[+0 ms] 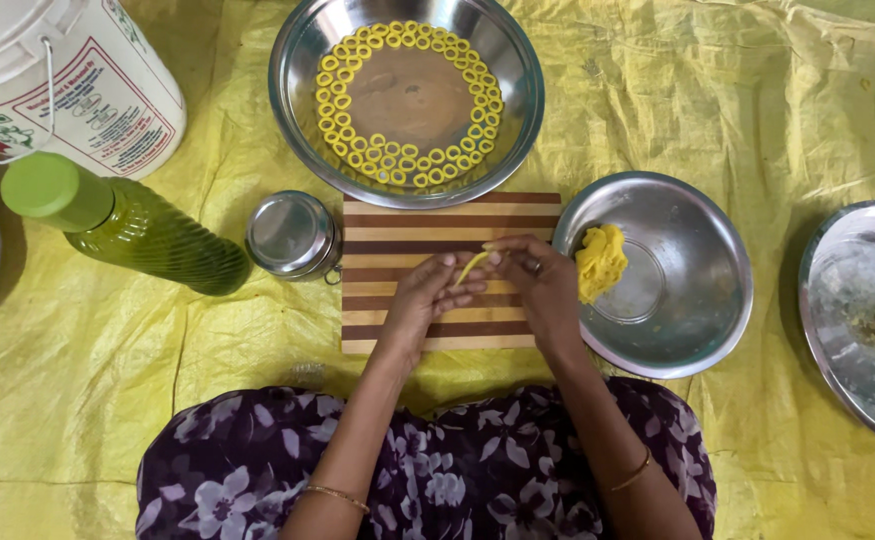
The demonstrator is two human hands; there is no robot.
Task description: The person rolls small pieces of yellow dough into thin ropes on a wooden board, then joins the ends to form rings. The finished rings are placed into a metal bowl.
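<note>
Crinkled yellow plastic sheet across the whole floor, evenly lit, soft shadows beside the vessels

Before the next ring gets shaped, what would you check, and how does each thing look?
1. Dough strip held by both hands: ok. Left hand and right hand pinch it between their fingers, above the striped cutting board.
2. Strip thin and even: cannot tell, mostly hidden by the fingers.
3. Dough supply: ok. A yellow lump sits in the small steel bowl beside the right hand.
4. Room for finished rings: ok. The rings line the wall of the big steel bowl; its middle is bare.
5. Oil bottle closed: ok, green cap on, lying on its side.
</note>
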